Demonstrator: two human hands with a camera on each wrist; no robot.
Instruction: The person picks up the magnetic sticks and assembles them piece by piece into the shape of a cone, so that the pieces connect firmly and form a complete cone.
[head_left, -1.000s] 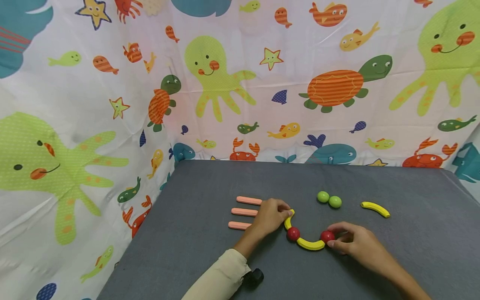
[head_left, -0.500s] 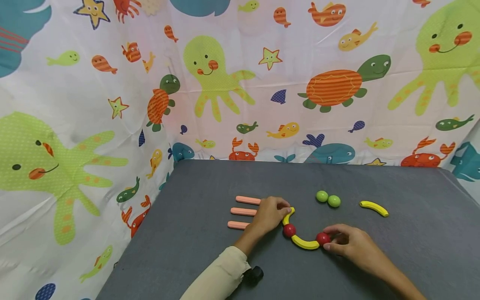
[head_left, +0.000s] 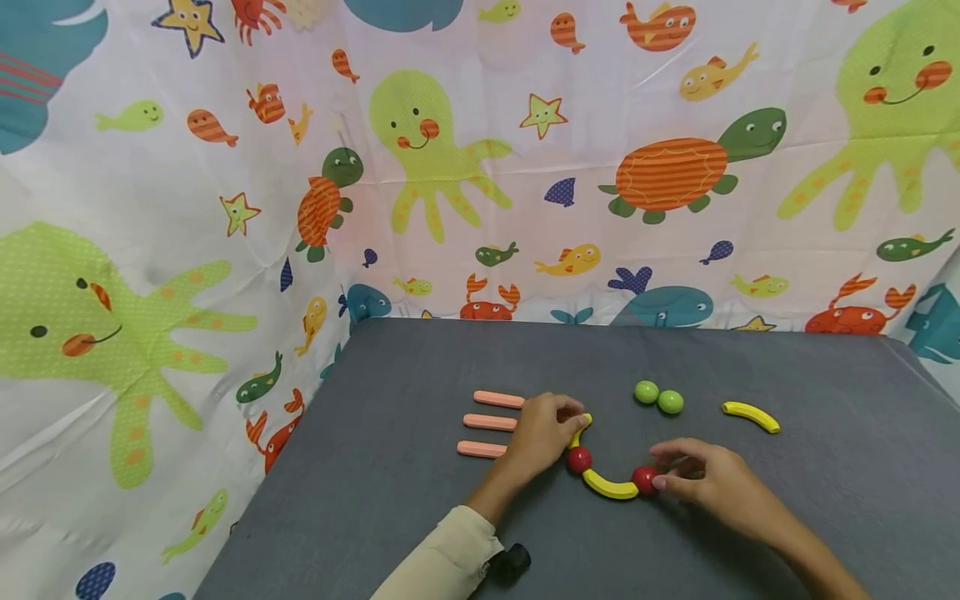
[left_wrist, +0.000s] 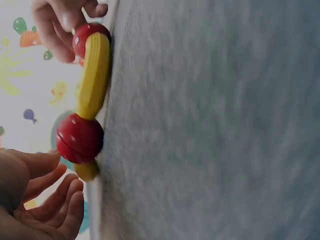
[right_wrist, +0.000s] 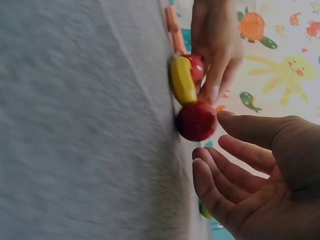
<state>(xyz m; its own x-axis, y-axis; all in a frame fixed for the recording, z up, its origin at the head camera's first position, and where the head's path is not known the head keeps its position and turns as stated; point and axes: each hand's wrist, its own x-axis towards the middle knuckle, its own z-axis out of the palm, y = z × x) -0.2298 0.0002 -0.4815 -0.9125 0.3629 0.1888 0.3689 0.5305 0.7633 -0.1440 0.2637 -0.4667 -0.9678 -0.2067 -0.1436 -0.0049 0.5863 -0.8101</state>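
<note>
Printed curtain (head_left: 480, 167): hangs behind and to the left of the grey desk (head_left: 360, 467).

Left hand (head_left: 542, 429): fingers and thumb converge at the far end of the upper yellow piece (head_left: 586, 422); whether they pinch it cannot be told. Right hand (head_left: 716, 479): fingers spread away from the thumb, whose tip is touching or just beside the right red ball (head_left: 644, 480).

Curved row (head_left: 600, 482): lies on the desk between the hands. Sequence: upper yellow piece, left red ball (head_left: 579, 459), lower yellow piece (head_left: 615, 490), right red ball. Neighbours touch; whether they are joined is not visible. Judging by the gloss, all parts are probably light, stiff and hard to damage. Hold yellow pieces at mid-length, across the sides. Hold red balls across the widest part; expect a slippery surface and rolling. Treat the joints as loose and steady both ends when shifting the row.

Pink sticks (head_left: 490, 422): three, left of the row. Spare yellow piece (head_left: 752, 416): far right; same hold. Green balls (head_left: 671, 402): two, side by side; likely to roll.
</note>
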